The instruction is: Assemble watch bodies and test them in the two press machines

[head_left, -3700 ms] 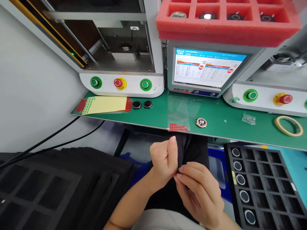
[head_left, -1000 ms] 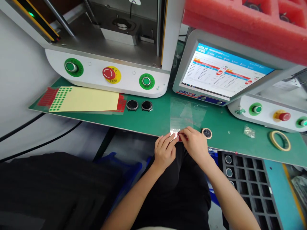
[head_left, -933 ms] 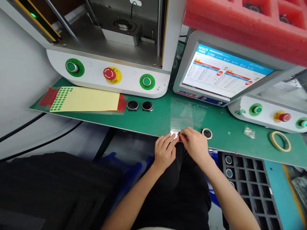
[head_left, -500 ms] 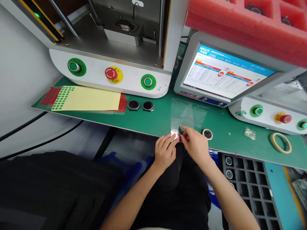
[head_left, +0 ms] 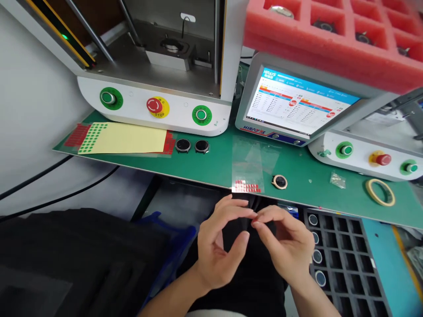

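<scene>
Both hands hover over my lap, just below the green table's edge (head_left: 198, 176). My right hand (head_left: 287, 242) pinches thumb and forefinger together at its tip; what it holds is too small to make out. My left hand (head_left: 216, 242) is curled loosely, thumb apart from the fingers, its forefinger tip touching the right hand's pinch. Just above them, at the table edge, lies a clear film (head_left: 251, 160) with a row of small red stickers (head_left: 246, 187). A round gold-rimmed part (head_left: 279, 182) sits right of the stickers.
Two black round parts (head_left: 183, 145) lie beside a yellow sheet with green dots (head_left: 125, 138). Behind stand a press with buttons (head_left: 155, 105), a monitor (head_left: 297, 105) and a second machine (head_left: 363, 154). A tape roll (head_left: 380, 192), black compartment tray (head_left: 346, 264) and red foam tray (head_left: 330, 39) are on the right.
Both hands have drawn back from the sticker film at the table edge and come down over my lap, fingertips now meeting. The red sticker row is uncovered.
</scene>
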`<action>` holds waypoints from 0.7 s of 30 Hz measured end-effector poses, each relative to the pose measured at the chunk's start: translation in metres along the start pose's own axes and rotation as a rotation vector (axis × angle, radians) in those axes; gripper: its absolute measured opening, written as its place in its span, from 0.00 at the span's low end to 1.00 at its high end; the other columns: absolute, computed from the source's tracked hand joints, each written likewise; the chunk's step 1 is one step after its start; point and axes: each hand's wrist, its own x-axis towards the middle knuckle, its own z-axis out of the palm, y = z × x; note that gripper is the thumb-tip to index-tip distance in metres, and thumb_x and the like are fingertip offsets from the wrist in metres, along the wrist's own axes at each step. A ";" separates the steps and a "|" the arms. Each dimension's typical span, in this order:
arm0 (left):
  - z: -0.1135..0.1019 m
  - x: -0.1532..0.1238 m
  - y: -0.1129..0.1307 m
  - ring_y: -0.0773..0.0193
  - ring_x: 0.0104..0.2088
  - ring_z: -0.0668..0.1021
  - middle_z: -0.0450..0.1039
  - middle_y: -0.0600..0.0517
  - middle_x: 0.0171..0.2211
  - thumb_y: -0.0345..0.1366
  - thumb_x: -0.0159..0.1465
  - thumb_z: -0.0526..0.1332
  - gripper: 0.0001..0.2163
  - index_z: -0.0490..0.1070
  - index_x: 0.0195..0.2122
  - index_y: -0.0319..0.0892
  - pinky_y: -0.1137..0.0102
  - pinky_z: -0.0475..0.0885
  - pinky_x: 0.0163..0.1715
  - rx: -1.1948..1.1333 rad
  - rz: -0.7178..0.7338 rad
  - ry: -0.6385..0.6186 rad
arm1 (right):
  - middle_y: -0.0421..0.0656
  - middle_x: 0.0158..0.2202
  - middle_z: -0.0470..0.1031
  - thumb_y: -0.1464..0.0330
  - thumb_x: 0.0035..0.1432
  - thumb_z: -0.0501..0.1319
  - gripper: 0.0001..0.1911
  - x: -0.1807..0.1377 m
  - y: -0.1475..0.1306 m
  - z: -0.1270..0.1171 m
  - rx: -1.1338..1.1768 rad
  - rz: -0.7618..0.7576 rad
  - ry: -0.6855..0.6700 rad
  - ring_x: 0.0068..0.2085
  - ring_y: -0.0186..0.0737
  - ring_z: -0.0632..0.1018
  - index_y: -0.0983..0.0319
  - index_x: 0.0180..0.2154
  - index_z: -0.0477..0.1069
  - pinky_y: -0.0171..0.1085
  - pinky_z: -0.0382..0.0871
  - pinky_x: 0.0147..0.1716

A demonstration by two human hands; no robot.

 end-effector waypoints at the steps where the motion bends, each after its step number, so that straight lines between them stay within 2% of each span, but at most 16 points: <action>1: 0.002 -0.002 0.005 0.56 0.48 0.78 0.79 0.50 0.38 0.30 0.63 0.60 0.12 0.73 0.47 0.45 0.52 0.63 0.61 -0.003 0.010 0.005 | 0.38 0.31 0.77 0.80 0.58 0.63 0.10 -0.003 -0.004 0.000 0.033 -0.015 0.003 0.34 0.33 0.77 0.59 0.36 0.73 0.32 0.72 0.35; 6: 0.012 -0.007 0.020 0.63 0.41 0.80 0.79 0.56 0.33 0.28 0.62 0.63 0.07 0.74 0.39 0.47 0.58 0.66 0.60 0.013 0.036 0.066 | 0.38 0.30 0.76 0.83 0.56 0.62 0.14 -0.015 -0.014 -0.002 0.105 -0.082 0.055 0.32 0.34 0.77 0.59 0.37 0.73 0.34 0.71 0.33; 9: 0.015 -0.009 0.026 0.62 0.39 0.80 0.80 0.56 0.31 0.29 0.62 0.63 0.05 0.74 0.35 0.47 0.57 0.67 0.59 0.033 0.056 0.060 | 0.39 0.30 0.76 0.84 0.54 0.63 0.15 -0.021 -0.019 -0.005 0.081 -0.138 0.087 0.32 0.36 0.77 0.60 0.38 0.74 0.36 0.71 0.32; 14: 0.017 -0.011 0.032 0.60 0.39 0.80 0.79 0.55 0.28 0.30 0.63 0.63 0.03 0.74 0.34 0.46 0.54 0.68 0.57 0.059 0.081 0.053 | 0.39 0.29 0.76 0.85 0.52 0.64 0.16 -0.030 -0.027 -0.007 0.030 -0.183 0.143 0.30 0.37 0.77 0.60 0.37 0.74 0.37 0.71 0.29; 17: 0.019 -0.012 0.034 0.61 0.37 0.80 0.79 0.55 0.27 0.30 0.63 0.62 0.04 0.74 0.34 0.46 0.54 0.68 0.57 0.064 0.093 0.046 | 0.38 0.29 0.76 0.85 0.52 0.64 0.16 -0.035 -0.030 -0.007 0.060 -0.135 0.220 0.29 0.35 0.78 0.59 0.35 0.72 0.35 0.72 0.28; 19: 0.020 -0.012 0.035 0.61 0.36 0.80 0.79 0.56 0.27 0.30 0.63 0.62 0.04 0.73 0.34 0.46 0.54 0.68 0.57 0.068 0.090 0.051 | 0.37 0.29 0.77 0.83 0.52 0.65 0.16 -0.037 -0.030 -0.009 0.031 -0.119 0.246 0.29 0.34 0.78 0.58 0.38 0.72 0.34 0.72 0.29; 21: 0.020 -0.012 0.036 0.61 0.36 0.80 0.79 0.56 0.27 0.30 0.63 0.62 0.04 0.74 0.33 0.47 0.54 0.68 0.57 0.080 0.093 0.050 | 0.38 0.29 0.77 0.82 0.53 0.65 0.18 -0.036 -0.030 -0.012 -0.040 -0.142 0.215 0.30 0.34 0.78 0.59 0.43 0.73 0.34 0.73 0.30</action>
